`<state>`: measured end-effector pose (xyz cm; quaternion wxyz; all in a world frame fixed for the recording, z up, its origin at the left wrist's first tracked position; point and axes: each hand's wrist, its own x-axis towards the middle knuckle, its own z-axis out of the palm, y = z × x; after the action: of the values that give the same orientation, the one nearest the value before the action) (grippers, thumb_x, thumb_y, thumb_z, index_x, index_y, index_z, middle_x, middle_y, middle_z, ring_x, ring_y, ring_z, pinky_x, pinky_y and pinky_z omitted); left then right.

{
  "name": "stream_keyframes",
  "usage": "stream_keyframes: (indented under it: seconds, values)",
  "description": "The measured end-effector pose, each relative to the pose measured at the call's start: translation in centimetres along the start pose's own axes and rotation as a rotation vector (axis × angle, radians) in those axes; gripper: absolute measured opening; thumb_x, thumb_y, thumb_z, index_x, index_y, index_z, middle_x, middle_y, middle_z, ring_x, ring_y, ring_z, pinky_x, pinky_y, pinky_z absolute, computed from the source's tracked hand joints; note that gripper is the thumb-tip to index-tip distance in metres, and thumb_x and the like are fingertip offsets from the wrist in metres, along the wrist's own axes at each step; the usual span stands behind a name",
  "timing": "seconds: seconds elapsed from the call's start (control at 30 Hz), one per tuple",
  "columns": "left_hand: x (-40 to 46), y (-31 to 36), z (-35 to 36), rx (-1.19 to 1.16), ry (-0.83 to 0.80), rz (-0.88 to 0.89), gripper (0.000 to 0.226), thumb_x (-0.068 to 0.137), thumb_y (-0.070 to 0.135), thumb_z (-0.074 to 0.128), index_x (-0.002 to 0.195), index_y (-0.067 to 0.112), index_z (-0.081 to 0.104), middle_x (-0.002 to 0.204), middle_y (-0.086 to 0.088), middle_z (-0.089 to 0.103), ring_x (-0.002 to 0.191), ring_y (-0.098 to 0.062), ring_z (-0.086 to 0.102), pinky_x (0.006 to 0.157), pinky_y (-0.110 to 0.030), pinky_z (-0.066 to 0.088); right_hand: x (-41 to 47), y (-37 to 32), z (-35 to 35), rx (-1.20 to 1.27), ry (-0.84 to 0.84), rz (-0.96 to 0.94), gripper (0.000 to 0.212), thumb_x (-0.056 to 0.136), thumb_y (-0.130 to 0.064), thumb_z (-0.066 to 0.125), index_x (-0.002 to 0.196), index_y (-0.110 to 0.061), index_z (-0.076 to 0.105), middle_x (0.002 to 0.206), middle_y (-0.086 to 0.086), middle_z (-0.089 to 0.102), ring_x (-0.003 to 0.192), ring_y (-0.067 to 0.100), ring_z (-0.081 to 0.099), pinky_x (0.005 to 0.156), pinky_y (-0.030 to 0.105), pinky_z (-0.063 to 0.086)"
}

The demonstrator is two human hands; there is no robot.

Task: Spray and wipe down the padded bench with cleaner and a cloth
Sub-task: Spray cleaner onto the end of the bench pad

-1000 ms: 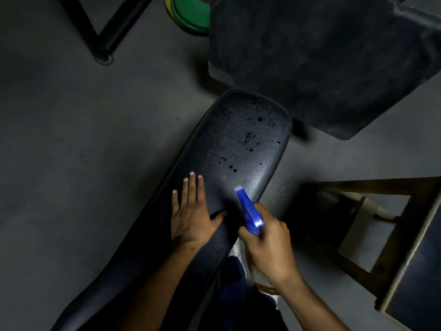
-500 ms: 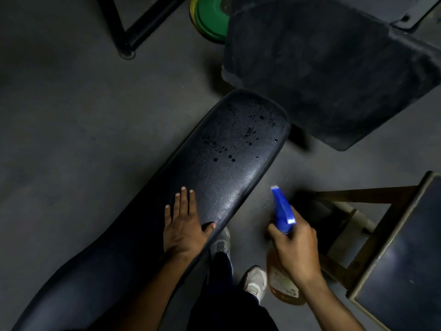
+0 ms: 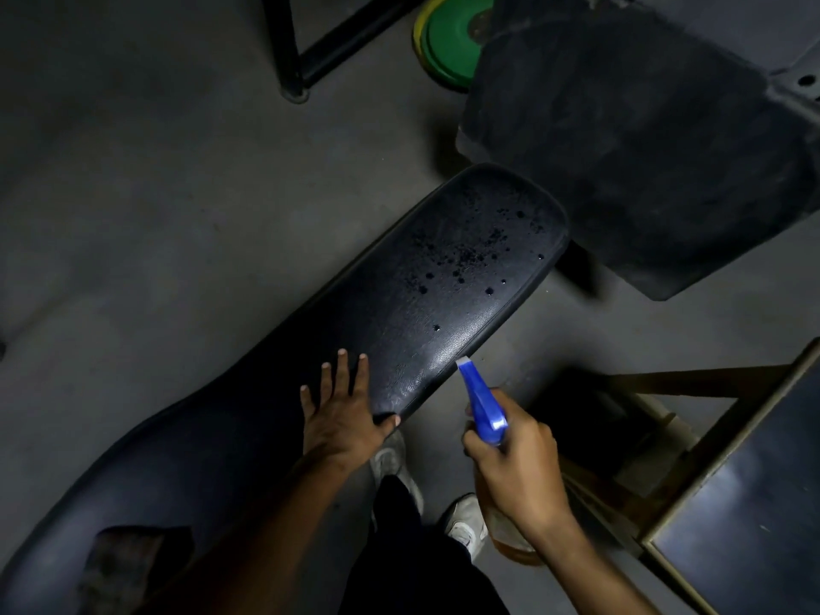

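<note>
A long black padded bench [image 3: 417, 304] runs from the lower left to the upper middle, with dark spray droplets on its far end. My left hand [image 3: 344, 415] lies flat on the pad, fingers spread, thumb at the right edge. My right hand [image 3: 517, 468] grips a spray bottle [image 3: 481, 403] with a blue trigger head, just off the bench's right edge; its nozzle points toward the pad. The bottle's amber body shows below my hand. A dark crumpled cloth [image 3: 124, 565] rests on the bench's near end at the lower left.
A second dark pad [image 3: 643, 153] hangs at the upper right, close to the bench's far end. A green weight plate [image 3: 448, 42] and a black frame leg [image 3: 288, 46] stand on the floor behind. A wooden-framed stool [image 3: 710, 459] is at the right. My shoes [image 3: 461, 521] are beside the bench.
My right hand carried the spray bottle off the pad to the right, then edged back toward the bench's right edge. My left hand stays flat on the pad.
</note>
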<state>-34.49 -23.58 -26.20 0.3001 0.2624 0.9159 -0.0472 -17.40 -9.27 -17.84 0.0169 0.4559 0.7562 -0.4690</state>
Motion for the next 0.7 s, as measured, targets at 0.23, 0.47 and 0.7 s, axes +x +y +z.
stream_keyframes:
  seconds: [0.23,0.47,0.7]
  values:
    - [-0.1,-0.8,0.0,-0.02,-0.01,0.027,0.108,0.079,0.069,0.057,0.157,0.031,-0.008,0.165,0.0,-0.019,0.153,-0.025,-0.01,0.119,-0.06,0.006,-1.0,0.7,0.1,0.001,0.038,0.037,0.019,0.07,-0.03,0.064,0.088,-0.028,0.061,0.072,-0.001,0.069,0.071,0.023,0.067,0.07,0.042,0.054]
    - [0.2,-0.7,0.5,-0.105,-0.019,0.018,0.113,0.076,0.065,0.065,0.156,0.033,-0.007,0.164,0.005,-0.022,0.152,-0.025,-0.014,0.118,-0.06,0.017,-0.4,2.3,0.1,0.015,0.108,0.067,0.03,0.079,-0.006,0.077,0.087,-0.029,0.059,0.066,-0.011,0.061,0.066,0.0,0.06,0.062,0.01,0.04]
    - [0.1,-1.2,1.0,-0.125,-0.013,0.047,0.114,0.076,0.065,0.066,0.156,0.033,-0.01,0.163,0.006,-0.026,0.151,-0.024,-0.018,0.118,-0.06,0.014,0.6,1.3,2.3,0.042,0.075,0.034,0.029,0.077,-0.008,0.077,0.096,-0.027,0.068,0.083,-0.007,0.072,0.08,0.017,0.068,0.077,0.034,0.05]
